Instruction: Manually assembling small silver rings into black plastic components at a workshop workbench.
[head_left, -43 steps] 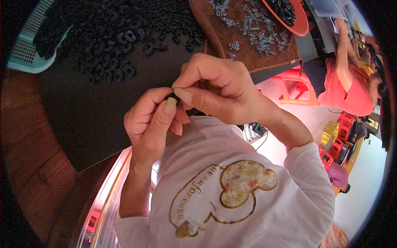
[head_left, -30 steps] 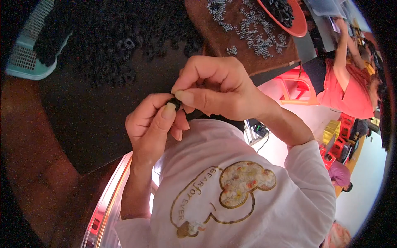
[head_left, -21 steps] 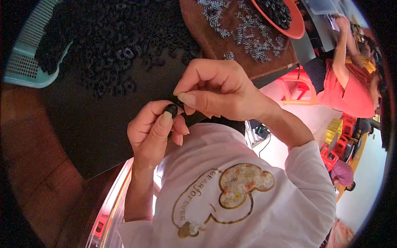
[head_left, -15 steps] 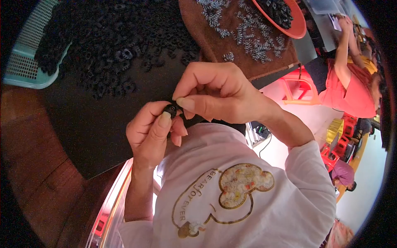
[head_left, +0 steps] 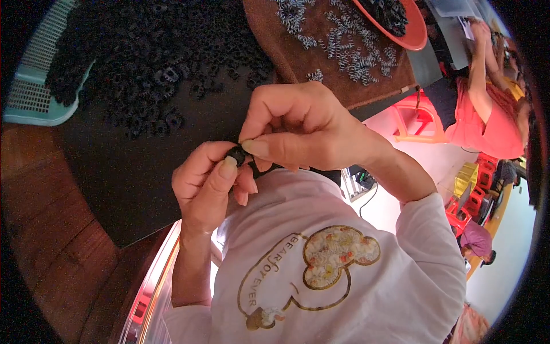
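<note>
Between the thumb and fingers of my left hand [head_left: 209,180] is a small black plastic part [head_left: 236,153], held just above the near edge of the dark table. My right hand [head_left: 301,129] meets it from the right, thumb and forefinger pinched together at the part's upper side. Whatever lies inside that pinch is covered by the fingertips. Beyond both hands a large heap of similar black parts [head_left: 166,77] spreads over the table. Many small metal springs [head_left: 358,49] lie scattered on a brown cloth [head_left: 298,60] at the far right.
A red-orange bowl [head_left: 417,37] of black parts sits on the cloth's far edge. At the far left stands a pale green basket [head_left: 54,114] under the heap. Past the table on the right are a red stool [head_left: 421,123] and a person in a red top [head_left: 487,123].
Both hands stay nearly in place. The black part has turned slightly in my left fingers, and my right fingertips have shifted a little against it.
</note>
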`<state>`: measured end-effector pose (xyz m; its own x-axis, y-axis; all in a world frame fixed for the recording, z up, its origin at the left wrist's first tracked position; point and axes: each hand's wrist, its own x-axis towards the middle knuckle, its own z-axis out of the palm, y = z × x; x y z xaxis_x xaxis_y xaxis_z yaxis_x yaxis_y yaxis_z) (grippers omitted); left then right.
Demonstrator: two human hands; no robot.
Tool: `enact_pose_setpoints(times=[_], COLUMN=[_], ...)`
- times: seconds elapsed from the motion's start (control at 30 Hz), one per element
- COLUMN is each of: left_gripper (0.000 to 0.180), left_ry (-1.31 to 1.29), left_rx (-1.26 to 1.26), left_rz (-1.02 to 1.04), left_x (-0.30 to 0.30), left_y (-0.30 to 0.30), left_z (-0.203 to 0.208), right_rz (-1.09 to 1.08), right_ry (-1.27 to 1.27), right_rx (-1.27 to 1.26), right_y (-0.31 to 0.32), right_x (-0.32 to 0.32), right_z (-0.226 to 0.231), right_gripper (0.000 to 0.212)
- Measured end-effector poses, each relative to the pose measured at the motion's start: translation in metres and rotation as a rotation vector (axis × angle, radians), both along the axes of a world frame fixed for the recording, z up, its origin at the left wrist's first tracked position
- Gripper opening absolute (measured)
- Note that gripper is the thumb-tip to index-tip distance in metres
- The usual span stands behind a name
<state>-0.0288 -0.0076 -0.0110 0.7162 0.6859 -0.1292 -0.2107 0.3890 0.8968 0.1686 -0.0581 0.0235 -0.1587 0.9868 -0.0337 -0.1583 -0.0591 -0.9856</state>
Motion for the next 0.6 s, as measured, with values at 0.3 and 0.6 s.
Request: enact_pose_setpoints(times=[0.3, 0.6], left_gripper=[0.027, 0.022], left_ry=[0.055, 0.067], left_rx=[0.063, 0.042], left_rz=[-0.07, -0.042], left_x=[-0.007, -0.004], left_y=[0.001, -0.003], left_z=[-0.01, -0.002], right_rz=[0.077, 0.096], right_ry=[0.101, 0.08], right_rx=[-0.16, -0.075], right_y=[0.002, -0.002], right_x=[0.0, -0.005], right_z=[-0.006, -0.015], right_gripper=[0.012, 0.008])
